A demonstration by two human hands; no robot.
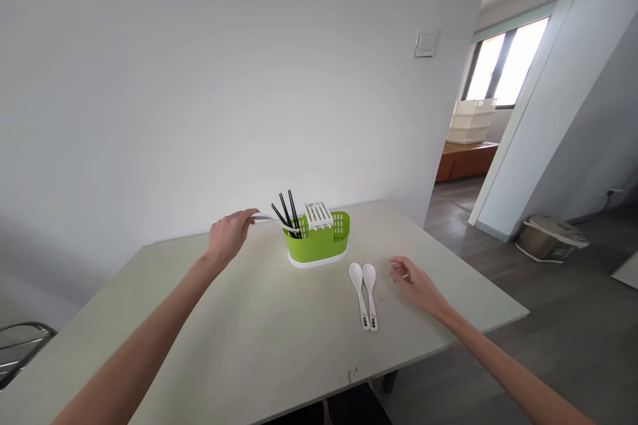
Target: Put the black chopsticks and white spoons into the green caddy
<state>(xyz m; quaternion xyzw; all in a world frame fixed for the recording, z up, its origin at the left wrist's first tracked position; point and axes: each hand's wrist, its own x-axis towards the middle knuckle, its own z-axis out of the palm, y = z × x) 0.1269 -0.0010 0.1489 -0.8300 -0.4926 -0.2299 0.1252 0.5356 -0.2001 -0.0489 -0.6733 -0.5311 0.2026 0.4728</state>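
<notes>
My left hand (232,234) grips a white spoon (262,216) by one end. The spoon's far end reaches over the left side of a green cutlery basket (316,249) with a white base. Several black chopsticks (284,209) stand tilted in the basket's left compartment. A white slatted rack (318,214) sits across its middle. In front of the basket, two white spoons (361,292) lie side by side on the table, bowls away from me. To their right, my right hand (411,281) hovers with loosely bent fingers apart, holding nothing.
The pale table (239,345) meets a white wall (249,80) at the back. A metal-framed chair (27,345) stands at the left. On the floor at right is a brown and white appliance (548,239). White boxes (471,123) are stacked near the window.
</notes>
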